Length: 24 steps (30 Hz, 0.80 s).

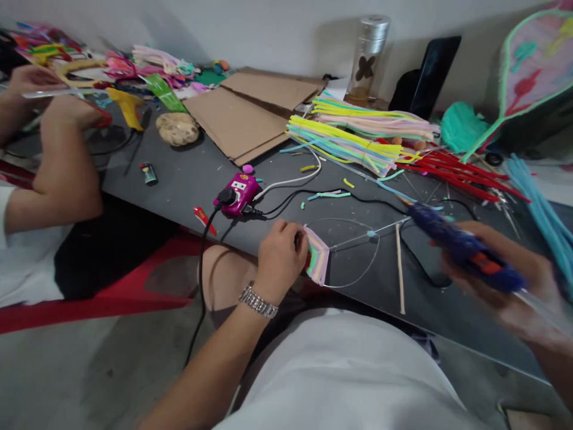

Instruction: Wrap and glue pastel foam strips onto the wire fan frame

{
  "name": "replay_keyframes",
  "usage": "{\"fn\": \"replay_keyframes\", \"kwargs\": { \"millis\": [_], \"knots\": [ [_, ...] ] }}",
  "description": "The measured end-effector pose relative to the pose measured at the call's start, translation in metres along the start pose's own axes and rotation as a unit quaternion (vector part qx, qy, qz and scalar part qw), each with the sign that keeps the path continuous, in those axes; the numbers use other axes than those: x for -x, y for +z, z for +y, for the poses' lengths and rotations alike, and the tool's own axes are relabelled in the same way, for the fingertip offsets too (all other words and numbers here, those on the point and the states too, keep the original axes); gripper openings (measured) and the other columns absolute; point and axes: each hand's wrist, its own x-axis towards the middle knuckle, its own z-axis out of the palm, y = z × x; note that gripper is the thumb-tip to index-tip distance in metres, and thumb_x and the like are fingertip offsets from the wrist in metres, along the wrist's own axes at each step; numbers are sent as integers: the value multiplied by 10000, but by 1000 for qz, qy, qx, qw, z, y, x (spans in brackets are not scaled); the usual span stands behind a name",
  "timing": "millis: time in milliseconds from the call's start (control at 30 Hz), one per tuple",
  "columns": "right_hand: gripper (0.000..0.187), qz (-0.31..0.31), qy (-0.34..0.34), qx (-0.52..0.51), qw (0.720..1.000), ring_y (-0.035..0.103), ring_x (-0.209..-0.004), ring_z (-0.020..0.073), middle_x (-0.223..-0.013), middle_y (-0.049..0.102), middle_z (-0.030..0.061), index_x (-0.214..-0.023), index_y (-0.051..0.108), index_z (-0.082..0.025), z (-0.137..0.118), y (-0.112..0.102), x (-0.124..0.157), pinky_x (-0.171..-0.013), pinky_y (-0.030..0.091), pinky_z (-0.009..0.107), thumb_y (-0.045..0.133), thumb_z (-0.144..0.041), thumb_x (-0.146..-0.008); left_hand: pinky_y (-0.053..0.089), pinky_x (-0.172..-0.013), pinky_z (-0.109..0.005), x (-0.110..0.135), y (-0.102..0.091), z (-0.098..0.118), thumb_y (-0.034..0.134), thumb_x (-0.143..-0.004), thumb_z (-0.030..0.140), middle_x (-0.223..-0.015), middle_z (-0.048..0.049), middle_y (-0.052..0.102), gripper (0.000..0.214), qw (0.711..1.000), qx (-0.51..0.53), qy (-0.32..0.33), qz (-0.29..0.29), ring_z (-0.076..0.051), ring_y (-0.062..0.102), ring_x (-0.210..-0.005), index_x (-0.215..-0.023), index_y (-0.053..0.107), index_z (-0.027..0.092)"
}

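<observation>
Now the left hand pinches a striped piece at the worktop edge; the right hand wraps around a blue glue gun. A stick lies between them. The purple box has a sticker too small to read.

The socket sits on the bench between the lighter, left, and the wire frame, right, with cardboard behind.

White shirt, silver linked wristband
</observation>
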Motion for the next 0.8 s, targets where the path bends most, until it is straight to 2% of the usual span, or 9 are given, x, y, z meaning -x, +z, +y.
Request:
{"fn": "replay_keyframes", "kwargs": {
  "millis": [100,167,267,367,500,633,800],
  "knots": [
    [185,-63,-71,-48,994,647,-708,185,-898,696,52,-1051,618,-264,-34,24,-37,-648,479,308,675,-321,-884,506,-743,-305,6,1,-1,566,-958,242,-950,-72,671,147,1000,18,17,11,-189,649,-804,-984,700,188],
    [147,-100,-98,-72,988,626,-696,164,-865,679,30,-1015,621,-236,-46,43,-55,-651,474,283,667,-296,-888,505,-732,-302,9,5,-3,544,-975,237,-929,-71,678,172,999,13,26,28,-189,650,-799,-995,709,192],
    [81,-132,-120,-84,980,620,-723,152,-860,655,21,-951,609,-219,-51,70,-69,-674,472,262,633,-279,-903,496,-704,-302,12,10,-4,535,-988,243,-918,-80,688,189,998,-4,34,49,-190,647,-784,-1001,715,186],
    [48,-149,-155,-75,974,606,-748,158,-864,632,38,-944,593,-206,-48,88,-73,-689,465,268,579,-247,-924,490,-701,-304,12,10,-4,528,-996,239,-906,-78,684,182,999,-6,35,42,-188,639,-778,-967,700,185],
    [35,-170,-199,-48,964,570,-757,166,-862,600,47,-938,551,-201,-43,94,-73,-667,450,267,551,-235,-931,490,-712,-313,11,7,-3,523,-995,214,-913,-81,674,177,999,9,30,25,-192,631,-788,-928,682,178],
    [23,-183,-225,-12,957,563,-762,171,-876,600,56,-937,536,-203,-41,95,-71,-642,440,259,537,-226,-935,490,-714,-311,12,6,-3,510,-1003,205,-919,-83,666,187,999,24,31,28,-186,627,-780,-969,690,168],
    [150,-188,-212,43,958,583,-759,172,-944,609,84,-961,575,-183,-42,101,-68,-625,433,264,464,-275,-1004,489,-704,-304,12,4,-3,494,-1014,226,-919,-83,662,202,999,37,34,15,-182,623,-769,-974,685,174]
  ]
}}
